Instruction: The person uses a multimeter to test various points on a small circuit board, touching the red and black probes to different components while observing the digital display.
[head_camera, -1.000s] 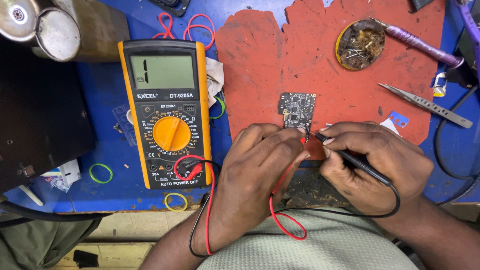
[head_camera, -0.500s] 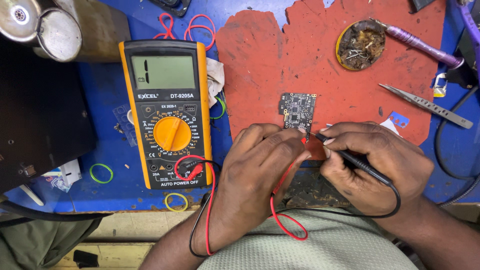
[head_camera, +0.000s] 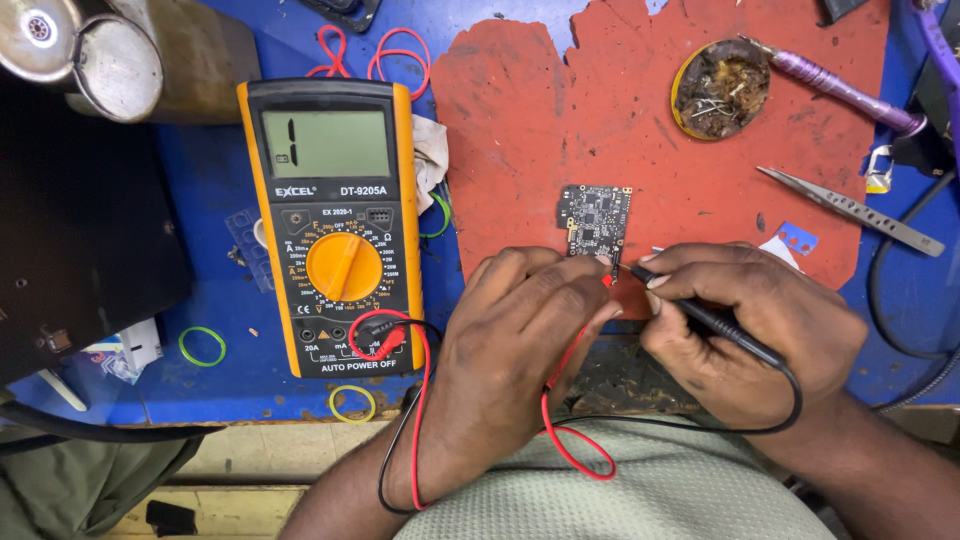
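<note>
Nothing shifting since earlier frames; left hand (head_camera: 525, 325) pinching red probe (head_camera: 607, 282), right hand (head_camera: 745, 325) gripping black probe (head_camera: 700, 312), both tips touching small circuit board (head_camera: 595, 218); yellow multimeter (head_camera: 330, 225) lying beside on table (head_camera: 215, 270)

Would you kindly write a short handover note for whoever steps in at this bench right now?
Left hand: holds the red probe at the lower edge of the small circuit board.
Right hand: holds the black probe, tip at the same edge.
Board lies on the red mat; multimeter sits to its left, both leads plugged in.
Done: probes placed. Left: reading the display.
</note>
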